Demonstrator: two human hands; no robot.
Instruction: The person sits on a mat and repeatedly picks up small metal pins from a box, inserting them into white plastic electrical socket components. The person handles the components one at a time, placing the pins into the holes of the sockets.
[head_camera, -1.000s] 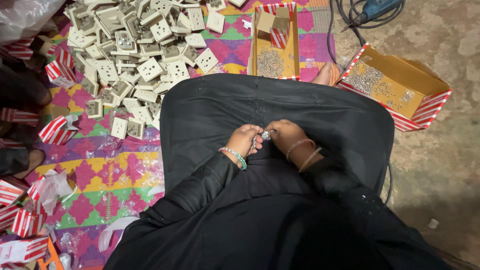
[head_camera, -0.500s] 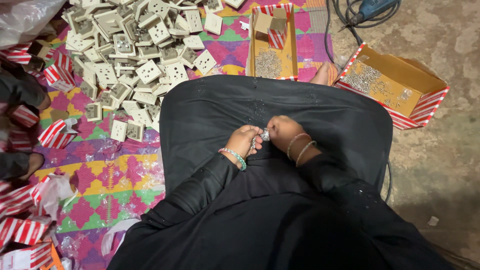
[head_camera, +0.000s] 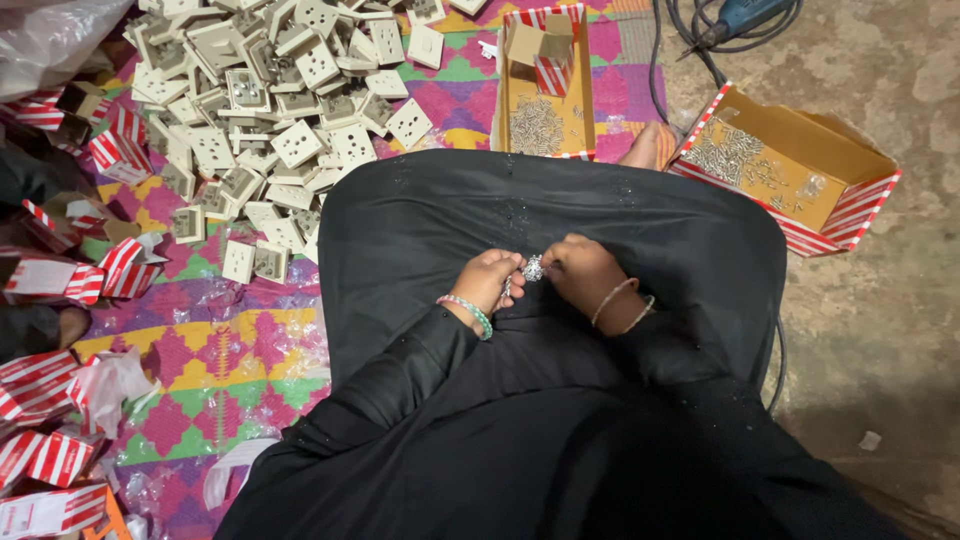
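Pinching a small metal part (head_camera: 533, 267), likely screws, left hand (head_camera: 487, 283), right hand (head_camera: 581, 277), over black lap (head_camera: 450, 220).

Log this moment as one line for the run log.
left hand and right hand: together pinching small shiny metal piece over black-clothed lap | left: pile of cream socket plates | ahead: screw boxes

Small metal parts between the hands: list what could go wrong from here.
1. The small metal parts are pinched between the left hand and right hand over the black cloth on the lap; a dropped piece could slide into its folds.
2. The open cardboard box of screws sits close to the right knee and might get knocked.
3. The pile of cream sockets crowds the left side; leaning could scatter it.
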